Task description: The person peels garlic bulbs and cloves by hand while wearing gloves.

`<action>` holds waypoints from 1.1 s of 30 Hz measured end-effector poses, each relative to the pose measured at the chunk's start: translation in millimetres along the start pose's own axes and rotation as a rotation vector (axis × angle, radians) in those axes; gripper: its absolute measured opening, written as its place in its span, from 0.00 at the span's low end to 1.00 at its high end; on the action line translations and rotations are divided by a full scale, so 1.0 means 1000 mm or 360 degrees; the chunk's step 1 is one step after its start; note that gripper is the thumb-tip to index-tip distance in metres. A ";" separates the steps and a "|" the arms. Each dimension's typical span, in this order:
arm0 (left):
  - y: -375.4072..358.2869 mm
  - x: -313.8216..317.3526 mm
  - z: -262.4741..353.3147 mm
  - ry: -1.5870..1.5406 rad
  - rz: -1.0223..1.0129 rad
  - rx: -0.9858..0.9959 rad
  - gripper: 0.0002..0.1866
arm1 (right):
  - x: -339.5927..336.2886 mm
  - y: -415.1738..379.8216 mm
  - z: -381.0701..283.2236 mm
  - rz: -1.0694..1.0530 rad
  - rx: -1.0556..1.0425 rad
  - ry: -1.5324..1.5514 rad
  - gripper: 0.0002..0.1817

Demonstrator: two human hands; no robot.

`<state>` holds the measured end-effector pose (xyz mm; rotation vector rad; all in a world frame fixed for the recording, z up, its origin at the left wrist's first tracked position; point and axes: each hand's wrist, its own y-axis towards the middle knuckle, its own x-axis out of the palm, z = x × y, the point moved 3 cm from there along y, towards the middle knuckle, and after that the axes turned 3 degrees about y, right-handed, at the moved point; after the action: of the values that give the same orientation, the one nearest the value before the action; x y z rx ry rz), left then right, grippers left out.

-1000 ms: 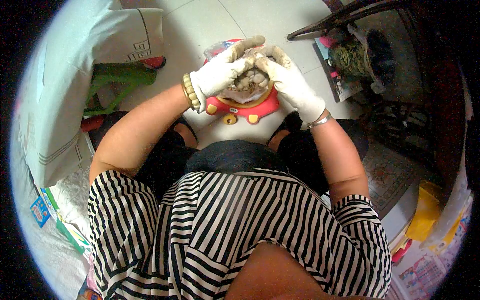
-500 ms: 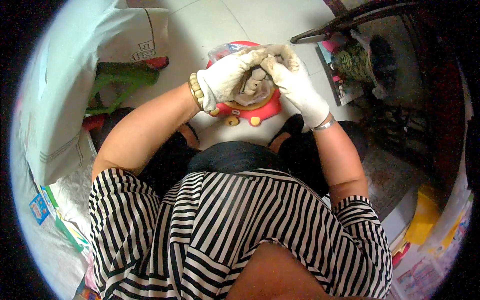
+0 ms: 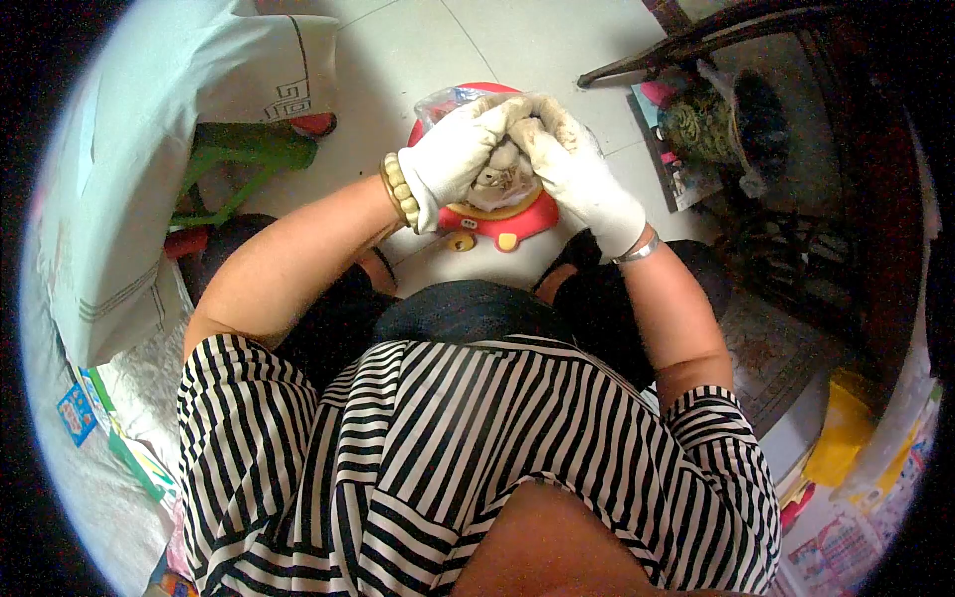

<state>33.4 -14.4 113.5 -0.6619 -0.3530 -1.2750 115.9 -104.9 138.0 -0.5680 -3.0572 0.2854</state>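
Observation:
Both hands wear white gloves and meet over a red and yellow stool-like object (image 3: 512, 221) on the floor. My left hand (image 3: 463, 144) has its fingers pressed together at the upper left of a greyish bundle. My right hand (image 3: 572, 164) is closed at the upper right, its fingertips close to the left ones. What the fingertips pinch is too small to make out. Between and below the hands lie pale, lumpy pieces (image 3: 500, 171) on clear plastic. More crinkled clear plastic (image 3: 443, 101) shows left of the hands.
A cloth-covered table (image 3: 239, 70) stands at the left, with a green stool (image 3: 244, 159) beneath it. At the right are dark wooden furniture (image 3: 716, 35), a flat picture-printed board (image 3: 676, 164) and a yellow item (image 3: 841, 428). Pale tiles (image 3: 408, 50) cover the floor ahead.
My left hand has shifted slightly right and up, and my right hand has turned a little. The hands now cover more of the bundle, and the pale pieces look slightly shifted.

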 end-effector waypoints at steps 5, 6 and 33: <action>0.009 0.000 -0.009 -0.0316 0.0137 0.0074 0.13 | 0.008 0.002 -0.002 0.0229 -0.0160 -0.0088 0.10; 0.008 0.003 -0.004 -0.0299 -0.0041 0.0098 0.13 | 0.008 0.003 0.000 0.0278 -0.0156 -0.0062 0.10; 0.008 -0.005 0.025 0.0534 0.0073 0.0309 0.18 | 0.000 0.014 -0.009 0.0266 -0.0393 -0.0518 0.15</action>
<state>42.9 6.4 127.6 -0.2828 -0.1801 -1.2638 121.2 -90.7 144.0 -0.8715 -3.3906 -0.0019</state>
